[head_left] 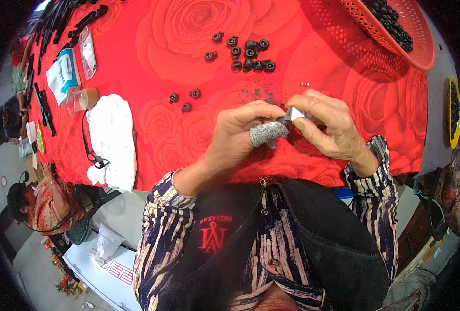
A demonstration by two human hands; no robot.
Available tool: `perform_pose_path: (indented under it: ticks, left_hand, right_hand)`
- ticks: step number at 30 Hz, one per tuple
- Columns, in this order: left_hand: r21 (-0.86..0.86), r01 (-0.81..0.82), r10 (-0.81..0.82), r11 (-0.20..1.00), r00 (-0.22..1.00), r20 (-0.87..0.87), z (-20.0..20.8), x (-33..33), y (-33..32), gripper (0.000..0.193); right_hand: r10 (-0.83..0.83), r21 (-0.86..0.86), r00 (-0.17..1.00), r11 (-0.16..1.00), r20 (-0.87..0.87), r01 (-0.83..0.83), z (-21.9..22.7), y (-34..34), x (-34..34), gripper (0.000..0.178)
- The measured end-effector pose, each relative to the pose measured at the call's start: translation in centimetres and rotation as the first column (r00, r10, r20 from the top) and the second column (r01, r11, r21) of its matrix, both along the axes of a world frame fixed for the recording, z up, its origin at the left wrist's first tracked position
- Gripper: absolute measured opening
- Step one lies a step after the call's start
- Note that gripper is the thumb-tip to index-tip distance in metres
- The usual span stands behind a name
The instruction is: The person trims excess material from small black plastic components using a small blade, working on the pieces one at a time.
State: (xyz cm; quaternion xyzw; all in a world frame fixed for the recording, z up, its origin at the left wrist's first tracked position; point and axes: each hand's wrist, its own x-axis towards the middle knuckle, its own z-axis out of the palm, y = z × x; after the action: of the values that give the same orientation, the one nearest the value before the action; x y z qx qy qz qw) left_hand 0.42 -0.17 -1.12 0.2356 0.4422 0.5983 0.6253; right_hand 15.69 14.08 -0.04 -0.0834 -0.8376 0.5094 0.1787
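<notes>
My left hand [233, 128] pinches a small black part [284, 122] in front of me; grey knitted sleeves cover at least one of its fingers. My right hand [329, 123] grips a small silvery metal blade [293, 113], its edge against the black part. Most of the part is hidden by my fingers. Black trimmings [258, 92] lie scattered just beyond my hands. Farther off sits a cluster of small round-headed black parts [250, 53], with a hole visible in several. Three more such parts [186, 107] lie to the left.
A red cloth with rose patterns [188, 150] covers the table. A red plastic basket [422, 57] of black parts stands far right, a yellow tray [453, 114] beyond it. At left are a white cloth [113, 140], a cup [82, 100] and a tissue pack [64, 75]. Other people sit farther left.
</notes>
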Motion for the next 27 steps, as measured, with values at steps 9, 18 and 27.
perform_pose_path:
  ticks: [9,18,27]
  left_hand:
    - [-0.009,-0.054,0.052,0.999,0.989,-0.139,0.45,0.25,0.22,0.018]
    - [-0.01,-0.056,0.056,0.998,0.996,-0.068,0.23,0.24,0.19,0.019]
    - [0.008,-0.029,0.03,1.0,0.992,-0.12,0.21,0.1,0.12,0.017]
  right_hand:
    - [-0.046,0.013,0.999,0.999,-0.012,0.046,-0.16,-0.27,-0.04,0.021]
    - [-0.038,0.008,0.999,0.999,0.0,0.038,0.0,-0.19,0.02,0.021]
    - [-0.028,0.003,0.999,1.0,-0.026,0.028,-0.01,-0.18,-0.14,0.021]
